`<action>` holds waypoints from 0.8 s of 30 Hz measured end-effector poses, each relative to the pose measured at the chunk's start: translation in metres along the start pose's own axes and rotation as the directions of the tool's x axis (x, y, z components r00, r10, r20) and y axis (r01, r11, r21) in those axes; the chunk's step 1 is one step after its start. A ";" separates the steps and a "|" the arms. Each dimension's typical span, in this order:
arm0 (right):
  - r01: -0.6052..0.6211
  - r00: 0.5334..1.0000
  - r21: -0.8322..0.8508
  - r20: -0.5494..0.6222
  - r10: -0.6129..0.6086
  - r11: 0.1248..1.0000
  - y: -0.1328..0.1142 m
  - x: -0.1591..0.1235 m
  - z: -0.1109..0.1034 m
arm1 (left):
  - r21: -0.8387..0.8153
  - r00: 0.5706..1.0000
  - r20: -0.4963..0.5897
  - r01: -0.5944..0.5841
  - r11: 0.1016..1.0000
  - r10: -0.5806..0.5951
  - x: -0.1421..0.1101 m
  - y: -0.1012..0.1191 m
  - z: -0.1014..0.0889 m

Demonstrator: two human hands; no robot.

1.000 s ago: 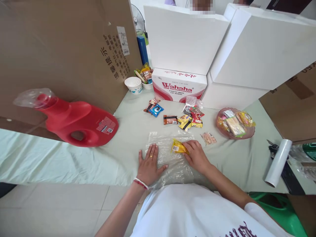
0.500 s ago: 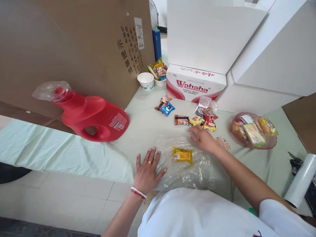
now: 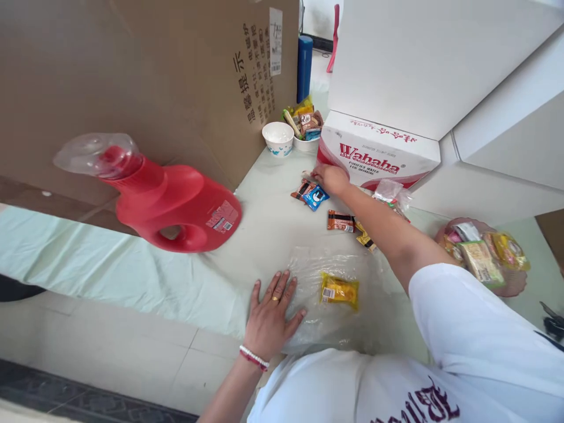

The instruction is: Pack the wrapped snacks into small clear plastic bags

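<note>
My left hand (image 3: 271,317) lies flat with fingers spread on the left edge of a clear plastic bag (image 3: 304,264). On the bag rests a yellow-wrapped snack (image 3: 339,291). My right hand (image 3: 333,179) reaches across to a small group of packets, its fingers curled and pinching a small snack packet (image 3: 307,174) that they mostly hide. Just below the fingertips lie a blue packet (image 3: 316,197) and a brown packet (image 3: 302,189). Closer to me are a brown and black packet (image 3: 341,221) and a yellow packet (image 3: 365,238), partly covered by my right forearm.
A red jug (image 3: 180,205) stands at the left before a large cardboard box (image 3: 176,76). Behind are a white bowl (image 3: 278,140), a filled snack bowl (image 3: 306,143) and a Wahaba-side carton, the Wahaha box (image 3: 374,153). A pink dish (image 3: 513,289) of snacks is at right.
My right hand has moved forward and left, from near the bag's upper edge to the packets by the blue one. My left hand stays flat on the bag. The view has shifted slightly.
</note>
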State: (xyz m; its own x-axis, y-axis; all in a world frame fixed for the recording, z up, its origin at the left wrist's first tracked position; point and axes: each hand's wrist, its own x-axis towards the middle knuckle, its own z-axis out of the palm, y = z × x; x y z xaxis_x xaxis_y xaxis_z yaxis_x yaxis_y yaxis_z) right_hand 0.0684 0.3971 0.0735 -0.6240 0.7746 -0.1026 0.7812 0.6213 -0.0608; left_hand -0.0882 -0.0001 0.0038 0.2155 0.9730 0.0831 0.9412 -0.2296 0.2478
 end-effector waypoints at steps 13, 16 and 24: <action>-0.169 0.946 0.396 -0.191 0.261 0.903 -0.065 -0.318 -0.006 | 0.008 0.983 -0.171 0.075 0.997 -0.073 -0.010 0.009 0.005; -0.155 0.987 0.219 -0.001 0.159 0.963 -0.101 -0.333 0.005 | 0.014 0.982 -0.176 -0.066 0.998 0.068 -0.022 0.016 0.001; -0.004 0.985 0.172 0.168 -0.026 0.985 -0.113 -0.323 0.021 | 0.022 0.997 -0.046 0.061 0.998 -0.059 -0.032 0.004 -0.006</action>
State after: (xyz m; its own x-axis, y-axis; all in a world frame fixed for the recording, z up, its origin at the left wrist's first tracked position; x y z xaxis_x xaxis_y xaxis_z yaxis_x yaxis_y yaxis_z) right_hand 0.1825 0.0739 0.0927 -0.6321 0.7276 -0.2665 0.7748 0.5890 -0.2298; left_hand -0.0934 -0.0326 0.0083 0.1468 0.9827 0.1129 0.9581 -0.1697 0.2309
